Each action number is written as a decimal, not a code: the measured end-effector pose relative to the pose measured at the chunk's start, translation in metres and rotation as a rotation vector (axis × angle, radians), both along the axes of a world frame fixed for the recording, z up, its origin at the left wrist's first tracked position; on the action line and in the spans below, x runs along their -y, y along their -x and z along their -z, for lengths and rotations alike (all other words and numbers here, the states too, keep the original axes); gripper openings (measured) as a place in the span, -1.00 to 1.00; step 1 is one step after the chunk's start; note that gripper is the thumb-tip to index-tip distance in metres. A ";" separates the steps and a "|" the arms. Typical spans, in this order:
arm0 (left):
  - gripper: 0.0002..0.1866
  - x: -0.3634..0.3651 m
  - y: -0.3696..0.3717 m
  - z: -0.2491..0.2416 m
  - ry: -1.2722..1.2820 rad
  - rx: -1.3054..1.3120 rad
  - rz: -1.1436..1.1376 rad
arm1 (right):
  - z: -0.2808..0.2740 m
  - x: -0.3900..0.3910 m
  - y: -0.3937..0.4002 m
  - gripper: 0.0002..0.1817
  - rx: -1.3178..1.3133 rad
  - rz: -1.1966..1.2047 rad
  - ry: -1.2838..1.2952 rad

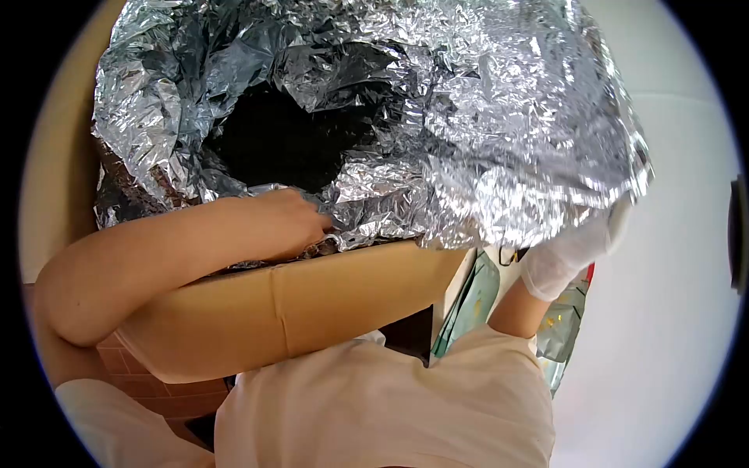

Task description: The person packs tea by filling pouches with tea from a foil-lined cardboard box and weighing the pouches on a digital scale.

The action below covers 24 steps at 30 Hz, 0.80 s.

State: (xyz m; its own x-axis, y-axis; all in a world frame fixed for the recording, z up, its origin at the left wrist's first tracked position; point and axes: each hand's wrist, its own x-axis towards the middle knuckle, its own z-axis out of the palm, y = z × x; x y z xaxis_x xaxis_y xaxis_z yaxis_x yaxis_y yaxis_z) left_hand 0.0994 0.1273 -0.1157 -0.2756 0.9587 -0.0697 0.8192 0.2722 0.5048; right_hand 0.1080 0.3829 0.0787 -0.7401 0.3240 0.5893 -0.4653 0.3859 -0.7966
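Crumpled silver foil spreads over a cardboard box, with a dark opening in its middle. My left hand is bare, its fingers curled on the foil's near edge at the box rim. White glove material covers my right hand, which is at the foil's near right corner. The foil hides most of the right fingers, and their hold cannot be made out.
Green packets stand beside the box's right end, and another packet lies below my right wrist. A white surface extends along the right. Reddish tiles show at the lower left. A dark object sits at the far right edge.
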 end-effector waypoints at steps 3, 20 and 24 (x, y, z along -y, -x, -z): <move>-0.68 0.000 0.000 -0.001 -0.015 0.041 0.015 | 0.010 -0.022 -0.003 -0.52 -0.057 0.186 -0.120; -0.74 0.004 0.007 -0.018 0.100 0.045 -0.077 | 0.144 -0.003 0.062 -0.47 1.399 -0.769 -1.519; -0.61 0.010 0.015 -0.027 0.182 0.044 -0.140 | 0.159 -0.001 0.071 -0.45 1.309 -0.855 -1.727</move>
State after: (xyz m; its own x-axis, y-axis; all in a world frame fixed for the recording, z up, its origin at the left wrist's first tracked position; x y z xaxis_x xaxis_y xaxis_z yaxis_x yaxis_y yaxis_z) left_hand 0.0844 0.1171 -0.0887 -0.3984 0.8818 -0.2523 0.7453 0.4716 0.4713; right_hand 0.0368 0.3838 -0.0806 -0.4614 -0.2487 -0.8516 -0.5268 0.8492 0.0373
